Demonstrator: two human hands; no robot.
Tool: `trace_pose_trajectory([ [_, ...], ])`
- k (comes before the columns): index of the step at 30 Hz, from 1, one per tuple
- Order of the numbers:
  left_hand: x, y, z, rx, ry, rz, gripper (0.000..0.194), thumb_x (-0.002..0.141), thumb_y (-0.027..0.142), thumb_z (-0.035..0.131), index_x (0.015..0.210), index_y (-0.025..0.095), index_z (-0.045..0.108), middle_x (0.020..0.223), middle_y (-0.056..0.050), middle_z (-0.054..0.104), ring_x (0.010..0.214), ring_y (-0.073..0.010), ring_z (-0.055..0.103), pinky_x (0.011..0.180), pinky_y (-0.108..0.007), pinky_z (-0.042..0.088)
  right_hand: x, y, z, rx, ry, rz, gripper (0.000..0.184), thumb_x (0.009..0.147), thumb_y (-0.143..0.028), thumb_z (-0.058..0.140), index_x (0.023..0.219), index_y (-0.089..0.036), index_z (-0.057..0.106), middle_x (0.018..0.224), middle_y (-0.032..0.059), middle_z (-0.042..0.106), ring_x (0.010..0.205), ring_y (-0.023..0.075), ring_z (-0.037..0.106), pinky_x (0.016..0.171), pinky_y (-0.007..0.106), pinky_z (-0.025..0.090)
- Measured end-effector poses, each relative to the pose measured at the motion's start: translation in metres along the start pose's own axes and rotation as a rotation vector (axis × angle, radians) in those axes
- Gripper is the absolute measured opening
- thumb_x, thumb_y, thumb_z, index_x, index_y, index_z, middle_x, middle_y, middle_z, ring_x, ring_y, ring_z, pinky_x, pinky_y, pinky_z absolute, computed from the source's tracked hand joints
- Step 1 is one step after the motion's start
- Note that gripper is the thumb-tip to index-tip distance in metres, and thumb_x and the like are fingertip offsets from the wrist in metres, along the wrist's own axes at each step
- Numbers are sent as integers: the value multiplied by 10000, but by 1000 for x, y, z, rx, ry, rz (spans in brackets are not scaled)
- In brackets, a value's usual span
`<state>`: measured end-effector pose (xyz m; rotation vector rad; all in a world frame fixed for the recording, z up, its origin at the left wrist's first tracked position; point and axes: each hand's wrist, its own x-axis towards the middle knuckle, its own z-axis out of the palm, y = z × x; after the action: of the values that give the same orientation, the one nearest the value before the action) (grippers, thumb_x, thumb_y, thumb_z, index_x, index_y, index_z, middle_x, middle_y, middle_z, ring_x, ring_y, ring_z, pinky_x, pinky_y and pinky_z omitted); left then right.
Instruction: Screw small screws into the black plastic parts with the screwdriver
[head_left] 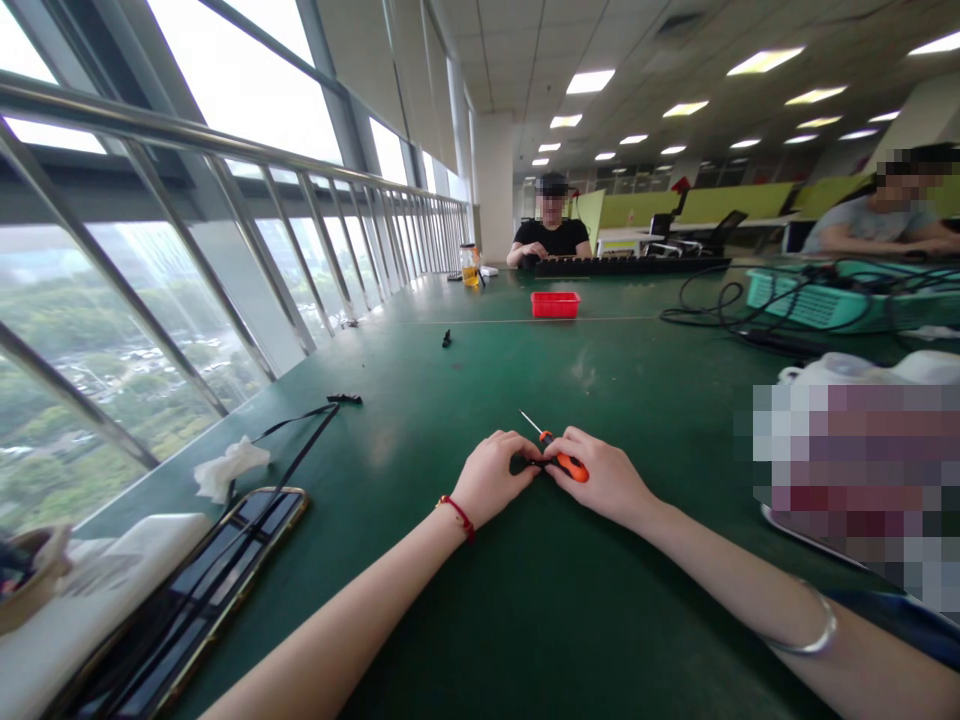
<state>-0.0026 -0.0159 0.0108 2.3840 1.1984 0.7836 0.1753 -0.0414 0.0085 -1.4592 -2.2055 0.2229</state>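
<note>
Both my hands rest together on the green table [570, 610] in front of me. My right hand [606, 480] holds a small screwdriver [559, 455] with an orange handle, its thin metal tip pointing up and to the left. My left hand [491, 475], with a red string bracelet on the wrist, pinches a small black part [523, 464] against the table, right at the screwdriver handle. The fingers hide most of the black part.
A phone [225, 560] with a black strap and a crumpled tissue [229, 467] lie at the left. A red tray [555, 304] stands farther back, with cables [712, 305] at the right. Two other people sit at the far end. A railing runs along the left.
</note>
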Motion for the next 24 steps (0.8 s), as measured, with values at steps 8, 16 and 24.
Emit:
trace_pose_trajectory([
  [8, 0, 5, 1, 47, -34, 21, 59, 777, 145, 581, 834, 159, 580, 889, -56, 630, 879, -194, 552, 824, -343, 450, 0, 1, 2, -28, 10, -4, 157, 815, -307, 503, 912, -255, 616, 888, 3, 554, 716, 130, 565, 637, 257, 433],
  [16, -2, 1, 7, 51, -20, 19, 63, 786, 145, 573, 833, 169, 538, 903, -50, 604, 894, -205, 530, 836, -363, 438, -2, 0, 0, -13, 24, -2, 159, 810, -301, 518, 914, -252, 629, 893, 2, 556, 744, 130, 567, 656, 252, 437],
  [24, -3, -1, 11, 39, 8, 24, 52, 793, 158, 565, 837, 173, 541, 904, -50, 599, 886, -203, 522, 823, -361, 437, -2, 2, 1, -18, 31, -29, 154, 814, -294, 532, 921, -250, 635, 893, 0, 573, 725, 120, 568, 629, 243, 432],
])
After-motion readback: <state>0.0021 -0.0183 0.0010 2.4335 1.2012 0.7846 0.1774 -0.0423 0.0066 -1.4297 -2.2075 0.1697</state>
